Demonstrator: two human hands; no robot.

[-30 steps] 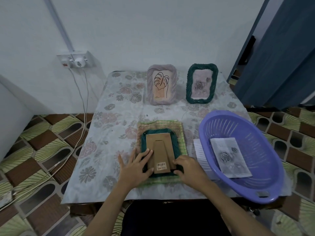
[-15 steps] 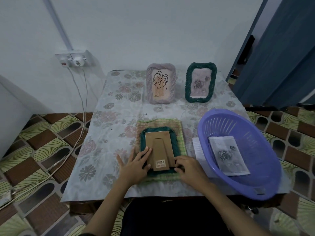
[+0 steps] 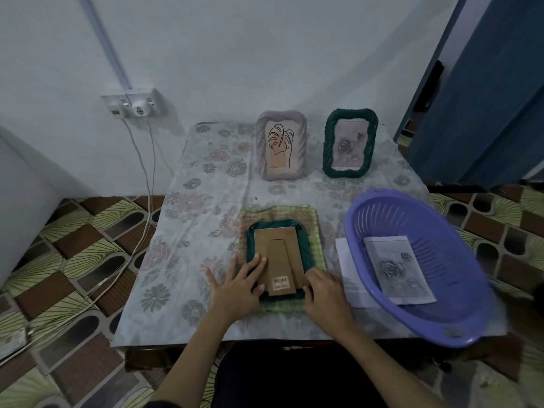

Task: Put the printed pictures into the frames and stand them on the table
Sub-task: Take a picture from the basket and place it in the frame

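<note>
Two hands work on one frame. The left hand lies flat with its fingers spread, fingertips pressing the brown backing board of the dark green frame. The right hand has its fingers curled at the frame's near right corner, seemingly pinching the rim, though the fingertips are partly hidden. This frame lies face down on a green woven mat, directly under both hands, its fold-out stand flat against the board.

My guess is that the backing is being pressed home, so the step in hand is closing up this third frame. Next, I'd expect the stand to be swung out and the frame turned over and set upright, which calls for a firm hold on both sides so the board does not slip loose.

Just right of the right hand sits a purple basket with a rose print inside. Beyond the hands, at the far edge of the bench, a lilac frame and a second green frame stand finished.
</note>
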